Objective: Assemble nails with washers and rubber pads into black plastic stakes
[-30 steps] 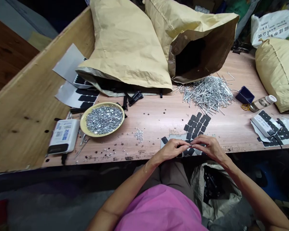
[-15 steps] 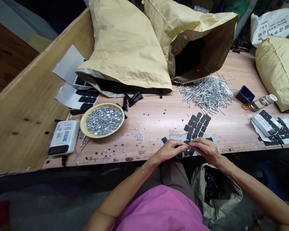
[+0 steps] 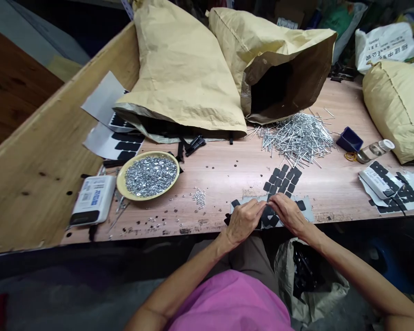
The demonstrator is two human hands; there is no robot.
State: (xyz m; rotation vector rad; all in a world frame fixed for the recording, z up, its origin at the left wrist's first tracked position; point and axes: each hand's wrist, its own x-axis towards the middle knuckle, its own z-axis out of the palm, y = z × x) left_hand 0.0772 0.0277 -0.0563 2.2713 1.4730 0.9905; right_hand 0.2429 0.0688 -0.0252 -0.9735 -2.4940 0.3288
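My left hand is closed, knuckles up, over the front edge of the table. A dark end of a black plastic part sticks out at its left side; the rest is hidden under the fingers. My right hand is closed in a pinch, its fingertips meeting those of the left. Whatever lies between these fingertips is too small to make out. Beneath both hands is a grey sheet with black pads on it. More black rounded pads lie in rows just beyond the fingers.
A yellow bowl of small metal washers stands left, with loose washers nearby. Metal pins are heaped before an open paper sack. A blue tray and a bottle stand right. Below hangs an open bag.
My left hand has turned knuckles up and curled its fingers, and a black part now shows at its left side. My right hand has shifted slightly left and its fingers are more curled.
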